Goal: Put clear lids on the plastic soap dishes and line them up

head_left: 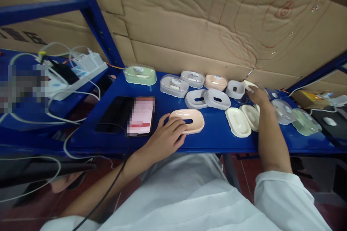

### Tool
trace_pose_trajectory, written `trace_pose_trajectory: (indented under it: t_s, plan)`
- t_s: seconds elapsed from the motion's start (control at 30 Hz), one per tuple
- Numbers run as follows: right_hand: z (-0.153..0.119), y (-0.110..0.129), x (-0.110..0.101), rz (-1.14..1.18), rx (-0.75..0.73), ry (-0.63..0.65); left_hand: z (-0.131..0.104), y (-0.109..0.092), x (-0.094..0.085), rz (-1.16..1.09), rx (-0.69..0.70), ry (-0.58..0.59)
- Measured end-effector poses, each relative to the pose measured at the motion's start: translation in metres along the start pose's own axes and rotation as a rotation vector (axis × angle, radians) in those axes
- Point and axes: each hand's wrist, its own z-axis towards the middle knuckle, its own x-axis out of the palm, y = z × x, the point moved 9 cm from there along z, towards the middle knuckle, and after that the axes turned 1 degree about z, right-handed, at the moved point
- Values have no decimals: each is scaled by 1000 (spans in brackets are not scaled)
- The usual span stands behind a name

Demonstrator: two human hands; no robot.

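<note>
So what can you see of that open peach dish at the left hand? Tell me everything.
The peach dish is a shallow oval with a raised rim, smooth and slightly glossy, like plastic. A long, round-ended slot, dark inside, runs along its middle. It sits slot side up near the front edge of the blue table, right of the lit phone. The left hand covers its left end, fingers reaching over the rim.

One slotted dish [197, 120] is peach, the table [213, 139] blue, the cardboard [189, 18] red-lined brown.
</note>
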Motion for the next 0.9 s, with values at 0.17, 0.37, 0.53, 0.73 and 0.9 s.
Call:
trace_pose_trajectory:
  t_s: [0.17,0.37,0.53,0.73,0.9]
  plan:
    - [1,-2,-6,63,240,-37,-1,0,2,7,11,5]
    - [-5,70,-79,250,118,-175,1,-2,-10,-10,-2,-57]
    - [-96,225,-132,474,-337,-156,-11,14,-56,-89,-205,-466]
    - [-202,348,-93,562,-563,-1,-10,9,-55,-74,-164,-468]
    - [-222,339,-89,704,-652,-127,-4,1,-41,-29,-72,-352]
